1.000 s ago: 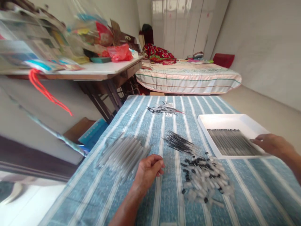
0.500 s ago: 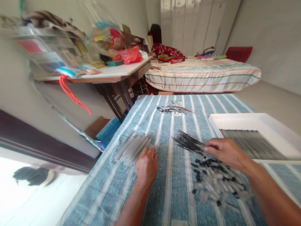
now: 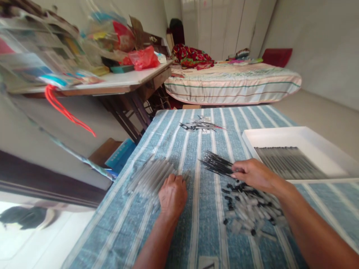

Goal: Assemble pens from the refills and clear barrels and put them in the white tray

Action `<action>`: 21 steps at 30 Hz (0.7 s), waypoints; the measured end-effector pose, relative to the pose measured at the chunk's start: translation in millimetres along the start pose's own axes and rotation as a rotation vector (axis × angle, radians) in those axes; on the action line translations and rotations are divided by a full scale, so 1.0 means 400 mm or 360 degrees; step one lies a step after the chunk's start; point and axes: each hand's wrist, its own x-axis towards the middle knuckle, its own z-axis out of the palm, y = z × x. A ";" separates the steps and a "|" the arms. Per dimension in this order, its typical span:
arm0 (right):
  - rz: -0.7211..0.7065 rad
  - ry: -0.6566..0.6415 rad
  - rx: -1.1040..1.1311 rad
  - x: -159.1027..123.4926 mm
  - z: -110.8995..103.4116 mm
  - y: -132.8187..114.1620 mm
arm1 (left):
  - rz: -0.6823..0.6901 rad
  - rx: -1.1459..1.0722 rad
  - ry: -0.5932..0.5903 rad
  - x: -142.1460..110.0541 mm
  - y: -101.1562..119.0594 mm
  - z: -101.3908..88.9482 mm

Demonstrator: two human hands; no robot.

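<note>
On the left, a pile of translucent grey pen barrels point(image 3: 153, 177) lies on the striped cloth. My left hand point(image 3: 173, 196) is at its right edge, fingers curled closed round what looks like a barrel end; the fingertips are partly hidden. A fanned bundle of thin black pen refills point(image 3: 215, 163) lies right of the middle. The thumb and fingers of my right hand point(image 3: 249, 172) pinch at the near right end of this bundle; how many refills they grip cannot be made out. Just below that hand is a heap of clear and black pen caps point(image 3: 252, 209).
A white tray point(image 3: 276, 133) on the right holds a row of grey pens point(image 3: 290, 162). More loose refills point(image 3: 200, 125) lie at the table's far end. A cluttered desk point(image 3: 117, 83) stands at the left, and a bed point(image 3: 232, 84) is beyond the table.
The camera view has turned slightly, so the scene sits further left and higher. My left hand has shifted a little right against the barrels. My right hand stays at the refills.
</note>
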 end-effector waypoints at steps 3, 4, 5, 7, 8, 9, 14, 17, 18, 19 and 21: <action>-0.0002 -0.0036 -0.0025 -0.006 -0.007 -0.006 | 0.0002 0.0025 -0.0076 0.010 0.003 -0.002; -0.0006 -0.0059 -0.0043 -0.007 -0.008 -0.007 | 0.0006 0.0028 -0.0103 0.014 0.003 -0.004; -0.0013 -0.0087 -0.0065 -0.009 -0.008 -0.008 | 0.0012 0.0028 -0.0131 0.018 0.003 -0.006; -0.0038 -0.0144 -0.0123 -0.011 -0.005 -0.011 | 0.0021 0.0011 -0.0181 0.025 0.002 -0.010; -0.0056 -0.0175 -0.0157 -0.012 -0.002 -0.014 | 0.0017 -0.0007 -0.0198 0.028 0.001 -0.012; -0.0074 -0.0211 -0.0196 -0.012 0.002 -0.018 | 0.0009 -0.0030 -0.0207 0.030 0.000 -0.013; -0.0120 -0.0419 -0.0490 -0.011 0.028 -0.052 | 0.0001 -0.0116 -0.0166 0.032 0.000 -0.008; -0.0080 -0.0494 -0.0680 -0.009 0.044 -0.074 | 0.0021 -0.0115 -0.0067 0.025 -0.001 -0.001; -0.0068 -0.0506 -0.0722 -0.008 0.047 -0.079 | 0.0030 -0.0111 -0.0016 0.021 -0.003 0.001; -0.0059 -0.0511 -0.0751 -0.008 0.049 -0.083 | 0.0041 -0.0106 0.0045 0.018 -0.005 0.004; -0.0051 -0.0523 -0.0767 -0.007 0.049 -0.085 | 0.0066 -0.0121 0.0180 0.011 -0.012 0.008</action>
